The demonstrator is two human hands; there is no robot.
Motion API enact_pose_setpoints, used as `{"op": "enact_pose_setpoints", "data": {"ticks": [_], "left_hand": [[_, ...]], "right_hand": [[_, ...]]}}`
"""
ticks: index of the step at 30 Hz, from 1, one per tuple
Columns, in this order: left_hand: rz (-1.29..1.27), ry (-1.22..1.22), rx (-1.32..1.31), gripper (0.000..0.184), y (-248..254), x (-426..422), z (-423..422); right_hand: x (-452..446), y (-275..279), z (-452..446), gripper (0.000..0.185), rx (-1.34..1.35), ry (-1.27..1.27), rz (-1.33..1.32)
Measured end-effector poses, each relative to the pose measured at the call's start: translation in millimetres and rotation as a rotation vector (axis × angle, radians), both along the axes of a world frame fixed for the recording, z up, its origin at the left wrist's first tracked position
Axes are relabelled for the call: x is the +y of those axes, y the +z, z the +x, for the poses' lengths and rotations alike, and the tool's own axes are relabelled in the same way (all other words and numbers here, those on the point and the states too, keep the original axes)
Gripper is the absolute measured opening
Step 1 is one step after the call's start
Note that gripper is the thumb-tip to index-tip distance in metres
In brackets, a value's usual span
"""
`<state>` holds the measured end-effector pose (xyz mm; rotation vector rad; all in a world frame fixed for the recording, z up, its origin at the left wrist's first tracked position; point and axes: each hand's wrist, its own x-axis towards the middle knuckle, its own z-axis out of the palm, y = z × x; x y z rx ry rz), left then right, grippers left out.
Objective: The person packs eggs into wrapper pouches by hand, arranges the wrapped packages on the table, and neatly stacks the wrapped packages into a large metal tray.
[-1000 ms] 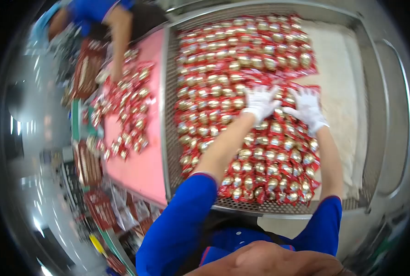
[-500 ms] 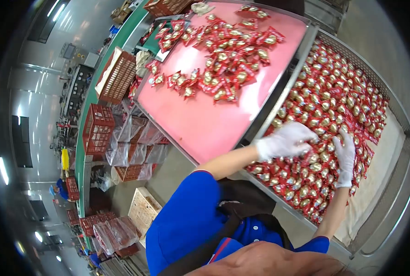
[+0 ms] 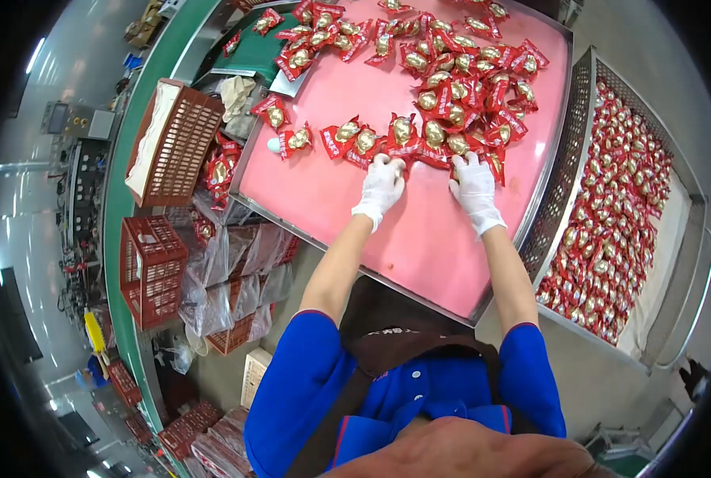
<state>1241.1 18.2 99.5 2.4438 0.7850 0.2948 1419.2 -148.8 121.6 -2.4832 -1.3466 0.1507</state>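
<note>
Red plastic packets (image 3: 459, 92), each with a shiny gold egg-shaped piece, lie in a loose pile on the pink tabletop (image 3: 316, 211). Both of my hands wear white gloves. At the near edge of the pile, my left hand (image 3: 381, 190) curls its fingers on the lower end of a red packet (image 3: 403, 131). To its right, my right hand (image 3: 475, 193) closes around the edge of another packet (image 3: 457, 145); the fingertips are partly hidden. A short row of packets spans the gap between my hands. A small pale oval piece (image 3: 274, 145) lies by a packet at the left.
On the right stands a perforated metal tray (image 3: 559, 203) filled with similar packets. Red crates (image 3: 182, 147) and a green conveyor (image 3: 116, 231) line the left. A metal rim (image 3: 395, 291) borders the pink table. A crumpled cloth (image 3: 236, 95) lies at its left corner.
Both hands have moved from above the packets in the metal tray to the packets on the pink table. My view has turned left, so the tray sits farther right.
</note>
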Motion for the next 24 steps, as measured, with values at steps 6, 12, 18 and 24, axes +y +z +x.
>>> {"op": "enact_pose_setpoints", "data": {"ticks": [6, 12, 18, 24], "left_hand": [[-0.201, -0.129, -0.011, 0.036, 8, -52, -54], [-0.159, -0.181, -0.055, 0.043, 37, -26, -64], [0.342, -0.571, -0.017, 0.059, 33, 56, 17], [0.21, -0.52, 0.07, 0.056, 37, 60, 10]], "right_hand": [[-32, -8, -95, 0.061, 0.409, -0.118, 0.127], [-4, 16, -57, 0.039, 0.336, 0.015, 0.114], [99, 21, 34, 0.031, -0.401, 0.514, -0.046], [79, 33, 53, 0.038, -0.33, 0.33, 0.135]]}}
